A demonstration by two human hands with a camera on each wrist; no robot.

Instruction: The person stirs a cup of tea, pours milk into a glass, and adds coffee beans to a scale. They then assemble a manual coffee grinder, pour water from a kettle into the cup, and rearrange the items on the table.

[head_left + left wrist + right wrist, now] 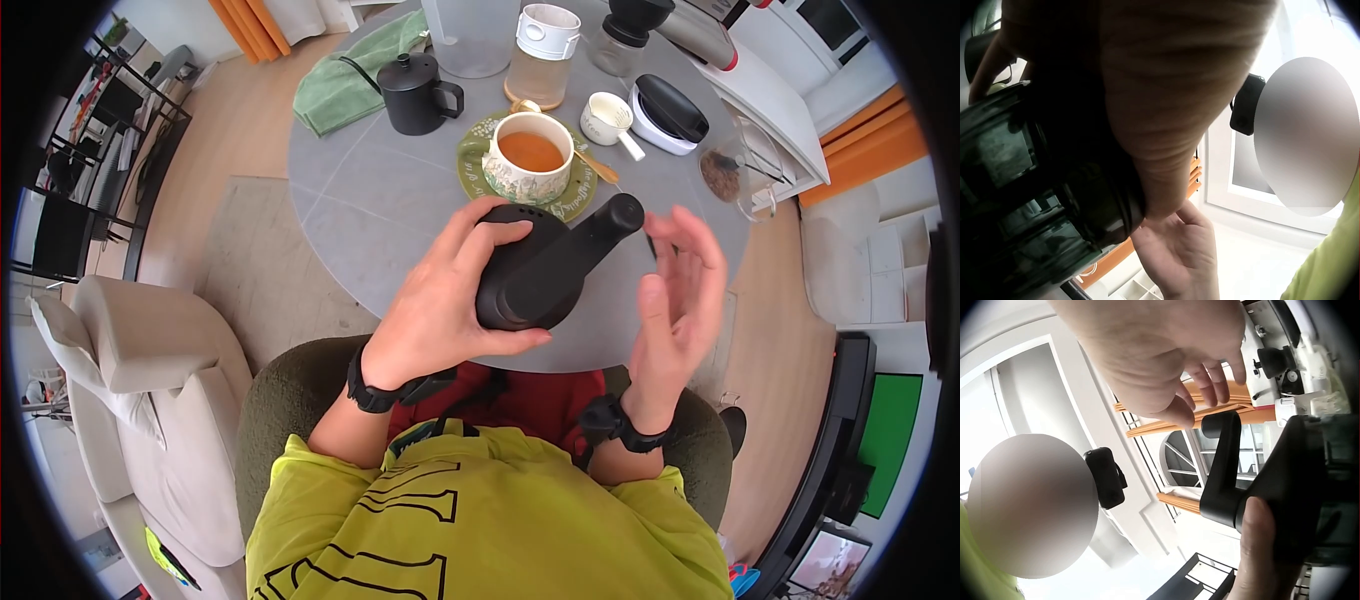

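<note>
My left hand [425,305] grips a black hand coffee grinder [520,300] around its upper part, fingers on the far side and thumb on the near side. On top, its crank [585,245] points right and ends in a round knob. A ribbed, see-through lower body of the grinder [1004,150] shows in the left wrist view. Just right of the knob, my right hand [685,305] is raised with fingers loosely bent and holds nothing. The right wrist view shows that hand [1166,362] close above the crank [1222,462].
Beyond the grinder stand a cup of tea [530,155] on a green saucer [475,178], a black gooseneck kettle [415,95], a green towel [340,85], a small white handled cup [606,118], a black-and-white device [670,115] and a glass container with brown contents [725,175].
</note>
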